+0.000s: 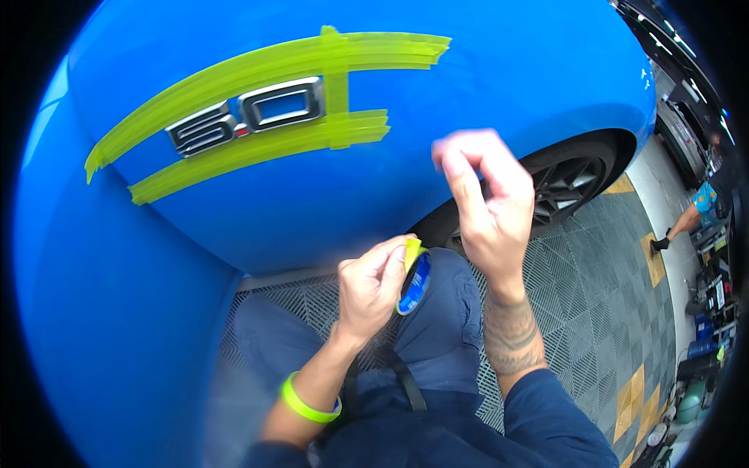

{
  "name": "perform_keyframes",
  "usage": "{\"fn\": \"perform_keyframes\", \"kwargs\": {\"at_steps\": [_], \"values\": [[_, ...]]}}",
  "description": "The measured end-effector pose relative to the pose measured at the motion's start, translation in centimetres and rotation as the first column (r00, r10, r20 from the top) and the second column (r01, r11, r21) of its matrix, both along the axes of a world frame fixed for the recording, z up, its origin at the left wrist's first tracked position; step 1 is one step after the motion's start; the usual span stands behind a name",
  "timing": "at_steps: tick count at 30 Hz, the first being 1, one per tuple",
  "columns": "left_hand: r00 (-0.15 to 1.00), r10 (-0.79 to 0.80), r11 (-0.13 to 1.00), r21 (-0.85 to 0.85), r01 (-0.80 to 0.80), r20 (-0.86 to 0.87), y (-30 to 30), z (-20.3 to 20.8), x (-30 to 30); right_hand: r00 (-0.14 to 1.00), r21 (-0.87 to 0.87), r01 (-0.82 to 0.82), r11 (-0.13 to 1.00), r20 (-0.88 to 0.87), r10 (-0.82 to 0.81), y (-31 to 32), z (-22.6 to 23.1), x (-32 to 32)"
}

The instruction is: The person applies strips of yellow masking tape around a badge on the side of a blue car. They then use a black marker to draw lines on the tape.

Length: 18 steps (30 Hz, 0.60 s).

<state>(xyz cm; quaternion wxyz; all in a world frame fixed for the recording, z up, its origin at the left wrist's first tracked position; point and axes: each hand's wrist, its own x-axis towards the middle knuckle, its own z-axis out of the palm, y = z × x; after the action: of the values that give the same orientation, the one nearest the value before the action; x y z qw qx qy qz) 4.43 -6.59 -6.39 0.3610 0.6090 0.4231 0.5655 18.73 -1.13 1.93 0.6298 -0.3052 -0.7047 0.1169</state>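
Note:
My left hand (368, 287) is closed around a roll of yellow-green masking tape (419, 285) with a blue inner core, held upright above my knee. The thumb presses on a yellow end of tape at the top of the roll. Higher and to the right, my right hand (497, 201) is raised in front of the wheel, fingers curled and thumb folded in. Its fingertips are blurred, and anything between them cannot be made out. On the blue car panel (304, 203), an upper tape strip (234, 76), a lower strip (257, 147) and a crossing vertical strip (335, 82) border a chrome emblem (314, 97).
A yellow-green ring (303, 407) circles my left forearm. The car's wheel (573, 183) is behind my right hand, over grey and yellow floor tiles (581, 288). Another person's leg (685, 222) shows at far right, above assorted equipment (702, 347) along the edge.

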Motion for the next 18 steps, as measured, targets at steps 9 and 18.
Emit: {"fn": "perform_keyframes", "kwargs": {"at_steps": [9, 18], "values": [[0.99, 0.141, 0.973, 0.182, -0.141, 0.012, -0.5, -1.0, -2.0, 0.955, -0.463, -0.296, 0.835, -0.133, 0.265, -3.3, -5.7, -2.8], [0.888, -0.196, 0.979, 0.029, 0.203, 0.417, -2.6, -2.2, -0.2, 0.991, -0.056, -0.133, 0.99, 0.027, 0.135, -0.5, -0.1, -1.0]]}}
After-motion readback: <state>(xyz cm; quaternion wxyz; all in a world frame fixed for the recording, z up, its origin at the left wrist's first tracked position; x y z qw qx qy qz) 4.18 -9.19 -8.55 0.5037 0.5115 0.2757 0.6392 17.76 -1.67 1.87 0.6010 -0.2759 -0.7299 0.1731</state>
